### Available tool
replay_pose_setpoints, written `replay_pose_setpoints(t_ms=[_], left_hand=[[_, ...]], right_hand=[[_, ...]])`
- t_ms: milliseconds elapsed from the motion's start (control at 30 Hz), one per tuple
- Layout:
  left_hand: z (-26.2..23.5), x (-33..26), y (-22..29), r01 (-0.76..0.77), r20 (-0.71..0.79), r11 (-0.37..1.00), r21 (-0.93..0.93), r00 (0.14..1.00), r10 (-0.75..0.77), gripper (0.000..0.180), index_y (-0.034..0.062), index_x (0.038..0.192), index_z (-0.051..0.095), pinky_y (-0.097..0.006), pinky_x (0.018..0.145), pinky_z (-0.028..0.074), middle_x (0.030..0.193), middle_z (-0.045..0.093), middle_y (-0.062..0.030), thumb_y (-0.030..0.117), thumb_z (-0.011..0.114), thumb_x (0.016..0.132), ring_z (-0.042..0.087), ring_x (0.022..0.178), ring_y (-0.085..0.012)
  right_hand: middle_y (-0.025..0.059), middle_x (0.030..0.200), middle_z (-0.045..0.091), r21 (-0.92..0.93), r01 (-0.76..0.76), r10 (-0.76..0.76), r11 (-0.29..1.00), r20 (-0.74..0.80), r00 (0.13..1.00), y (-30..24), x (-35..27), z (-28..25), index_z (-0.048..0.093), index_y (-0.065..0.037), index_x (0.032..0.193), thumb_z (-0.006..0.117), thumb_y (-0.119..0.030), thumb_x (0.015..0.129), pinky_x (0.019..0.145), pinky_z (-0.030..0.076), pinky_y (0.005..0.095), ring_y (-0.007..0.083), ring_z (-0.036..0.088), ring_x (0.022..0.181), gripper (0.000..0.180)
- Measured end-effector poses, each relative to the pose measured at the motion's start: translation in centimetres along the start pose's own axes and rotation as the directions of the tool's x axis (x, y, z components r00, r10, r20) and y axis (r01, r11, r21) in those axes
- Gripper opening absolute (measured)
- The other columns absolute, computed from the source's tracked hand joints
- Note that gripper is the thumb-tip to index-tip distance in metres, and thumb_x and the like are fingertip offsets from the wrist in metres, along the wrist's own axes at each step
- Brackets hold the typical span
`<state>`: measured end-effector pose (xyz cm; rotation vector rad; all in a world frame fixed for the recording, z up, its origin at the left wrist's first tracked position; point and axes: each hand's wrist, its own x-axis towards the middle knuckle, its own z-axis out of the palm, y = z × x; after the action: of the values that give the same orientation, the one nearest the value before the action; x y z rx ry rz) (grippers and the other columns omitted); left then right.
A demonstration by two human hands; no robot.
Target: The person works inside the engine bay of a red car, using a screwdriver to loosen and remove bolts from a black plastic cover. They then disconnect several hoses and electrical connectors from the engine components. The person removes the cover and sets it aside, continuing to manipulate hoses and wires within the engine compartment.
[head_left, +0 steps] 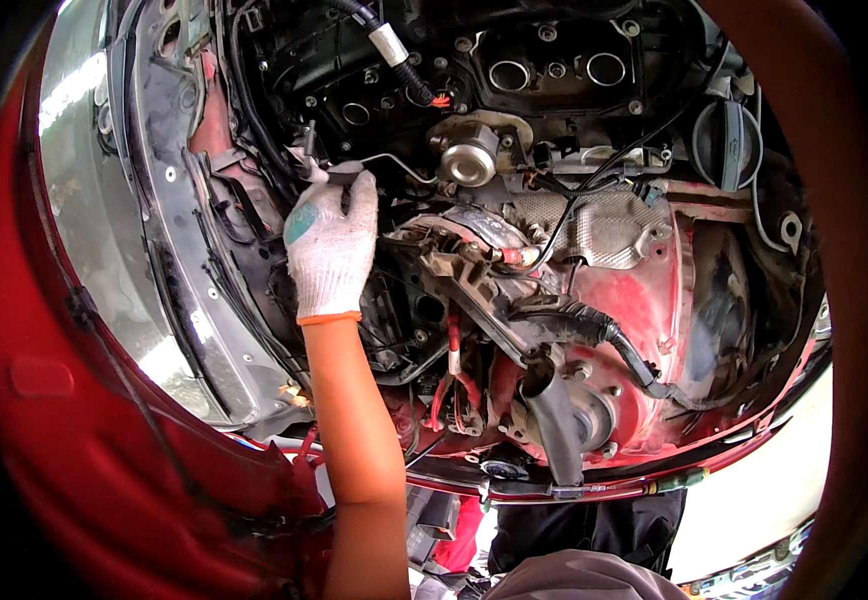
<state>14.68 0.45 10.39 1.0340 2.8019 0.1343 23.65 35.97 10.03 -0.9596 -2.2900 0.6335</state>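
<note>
My left hand (332,245), in a white knit glove with a green patch and orange cuff, reaches into the engine bay from below. Its fingers are bent and closed around a small dark piece beside the left edge of the engine; the grip hides most of it, and its kind does not show. Just above the fingers, a small grey metal fitting (306,155) stands up. From beside the hand a thin metal pipe (394,162) curves right toward a round silver housing (469,158) on the engine. My right hand is out of sight.
A corrugated black harness (416,88) hangs above the engine. At right are a round black cap (726,145) and a dimpled metal heat shield (599,225). A loose black hose (554,425) lies near the front edge. Red bodywork (44,440) borders the left.
</note>
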Motion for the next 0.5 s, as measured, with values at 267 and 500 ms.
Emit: replay_pose_setpoints(t_ms=[267, 500], left_hand=[[-1.2, 1.1, -2.1, -0.296, 0.182, 0.950, 0.093, 0.944, 0.276, 0.025, 0.0047, 0.104, 0.072, -0.047, 0.077, 0.055, 0.091, 0.071, -0.0207, 0.025, 0.059, 0.099, 0.069, 0.086, -0.0400], [-1.9, 2.7, 1.8, 0.051, 0.566, 0.998, 0.041, 0.822, -0.065, 0.036, 0.0070, 0.118, 0.069, -0.043, 0.097, 0.051, 0.113, 0.071, -0.0194, 0.035, 0.065, 0.096, 0.065, 0.111, -0.0398]], right_hand=[[0.0231, 0.093, 0.073, 0.004, 0.027, -0.026, 1.000, -0.013, 1.000, 0.8, 0.4, -0.3, 0.078, -0.006, 0.091, 0.057, -0.033, 0.092, 0.087, 0.056, 0.0476, 0.0415, 0.071, 0.091, 0.034], [0.0222, 0.095, 0.074, 0.027, 0.043, -0.043, 0.999, 0.013, 0.999, 0.9, 0.5, 0.0, 0.078, -0.006, 0.093, 0.057, -0.033, 0.092, 0.088, 0.056, 0.0472, 0.0408, 0.071, 0.092, 0.035]])
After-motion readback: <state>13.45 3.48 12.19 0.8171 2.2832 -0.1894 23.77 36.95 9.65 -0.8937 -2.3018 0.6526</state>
